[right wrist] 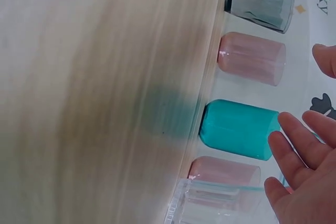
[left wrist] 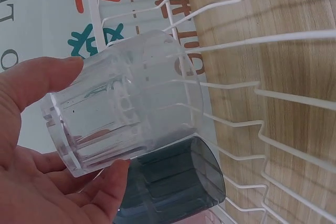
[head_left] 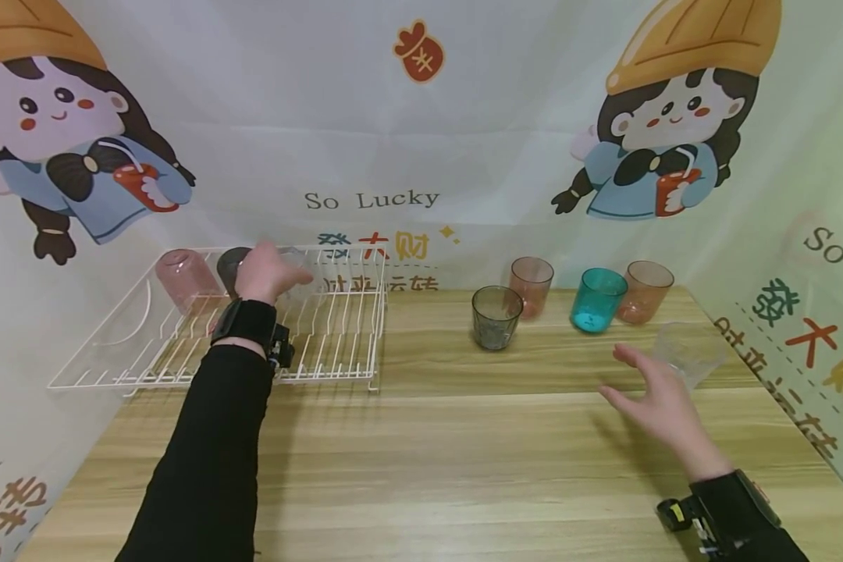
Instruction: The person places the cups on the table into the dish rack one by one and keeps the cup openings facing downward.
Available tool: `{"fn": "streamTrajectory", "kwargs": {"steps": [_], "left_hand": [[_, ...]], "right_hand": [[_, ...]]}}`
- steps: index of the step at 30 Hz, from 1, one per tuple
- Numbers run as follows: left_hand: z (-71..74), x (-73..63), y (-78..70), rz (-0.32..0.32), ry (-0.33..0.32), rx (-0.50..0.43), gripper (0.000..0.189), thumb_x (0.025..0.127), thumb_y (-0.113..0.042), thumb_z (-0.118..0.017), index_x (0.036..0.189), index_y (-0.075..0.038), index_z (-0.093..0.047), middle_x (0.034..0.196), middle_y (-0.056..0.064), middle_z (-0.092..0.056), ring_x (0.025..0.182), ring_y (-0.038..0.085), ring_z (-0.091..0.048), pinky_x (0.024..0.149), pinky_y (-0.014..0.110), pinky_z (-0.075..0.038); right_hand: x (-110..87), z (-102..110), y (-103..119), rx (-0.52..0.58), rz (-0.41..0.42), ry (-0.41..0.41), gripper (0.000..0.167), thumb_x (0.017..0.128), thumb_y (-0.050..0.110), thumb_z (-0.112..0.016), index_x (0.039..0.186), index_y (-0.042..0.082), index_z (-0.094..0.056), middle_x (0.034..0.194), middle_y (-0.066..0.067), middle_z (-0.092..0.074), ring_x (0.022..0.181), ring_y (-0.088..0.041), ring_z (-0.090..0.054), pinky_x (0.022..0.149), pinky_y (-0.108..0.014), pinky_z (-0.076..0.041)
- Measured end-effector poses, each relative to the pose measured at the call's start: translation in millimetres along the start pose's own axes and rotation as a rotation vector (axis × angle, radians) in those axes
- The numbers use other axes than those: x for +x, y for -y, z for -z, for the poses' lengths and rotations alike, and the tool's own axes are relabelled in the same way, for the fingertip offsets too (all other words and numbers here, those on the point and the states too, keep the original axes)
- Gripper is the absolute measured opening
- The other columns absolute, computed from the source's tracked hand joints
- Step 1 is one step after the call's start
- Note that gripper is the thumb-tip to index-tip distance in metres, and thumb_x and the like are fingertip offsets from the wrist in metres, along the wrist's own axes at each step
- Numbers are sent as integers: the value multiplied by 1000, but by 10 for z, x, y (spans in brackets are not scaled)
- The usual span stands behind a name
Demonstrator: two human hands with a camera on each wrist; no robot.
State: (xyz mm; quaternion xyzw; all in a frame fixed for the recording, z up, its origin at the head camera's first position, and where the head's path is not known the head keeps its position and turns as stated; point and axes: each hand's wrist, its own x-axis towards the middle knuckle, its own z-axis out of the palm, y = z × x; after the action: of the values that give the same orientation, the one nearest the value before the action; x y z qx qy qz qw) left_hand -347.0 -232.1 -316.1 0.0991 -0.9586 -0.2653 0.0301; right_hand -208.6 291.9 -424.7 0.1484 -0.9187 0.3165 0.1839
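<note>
My left hand (head_left: 267, 272) is over the back of the white wire rack (head_left: 329, 378). Its thumb and fingers hold a clear cup (left wrist: 126, 103) near the base, with the rim toward the wires. Beside that cup in the rack is a dark grey cup (left wrist: 178, 182), and farther left a pink cup (head_left: 186, 277) leans bottom up. My right hand (head_left: 656, 398) hovers above the table with its fingers spread, holding nothing. Nearest to it are another clear cup (head_left: 688, 355) and a teal cup (right wrist: 239, 129); whether it touches the clear one I cannot tell.
Left of the teal cup stand a grey cup (head_left: 497, 318) and a pink cup (head_left: 531, 285). Another pink cup (head_left: 646, 293) is partly behind the teal one. A printed cloth (head_left: 464, 156) hangs behind the wooden table (head_left: 428, 468) and along its sides.
</note>
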Motion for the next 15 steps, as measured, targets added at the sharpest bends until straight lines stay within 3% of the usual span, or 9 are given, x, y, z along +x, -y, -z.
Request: {"fn": "streamTrajectory", "kwargs": {"steps": [9,15], "left_hand": [[-34,57,-30,54,29,89,59,86,-32,-71,125,8,-53,118,26,-57,98,40,-56,80,52,-51],[-60,89,-42,67,38,122,53,86,-32,-72,120,7,-58,118,26,-59,97,39,-57,79,51,-52]], "right_hand": [[74,92,-73,-110,69,49,68,78,10,-83,133,-14,-52,127,-37,-58,114,-54,-55,96,-67,-43],[123,179,-84,-173,72,82,72,75,15,-86,133,-14,-52,128,-37,-57,114,-55,-54,96,-68,-43]]}}
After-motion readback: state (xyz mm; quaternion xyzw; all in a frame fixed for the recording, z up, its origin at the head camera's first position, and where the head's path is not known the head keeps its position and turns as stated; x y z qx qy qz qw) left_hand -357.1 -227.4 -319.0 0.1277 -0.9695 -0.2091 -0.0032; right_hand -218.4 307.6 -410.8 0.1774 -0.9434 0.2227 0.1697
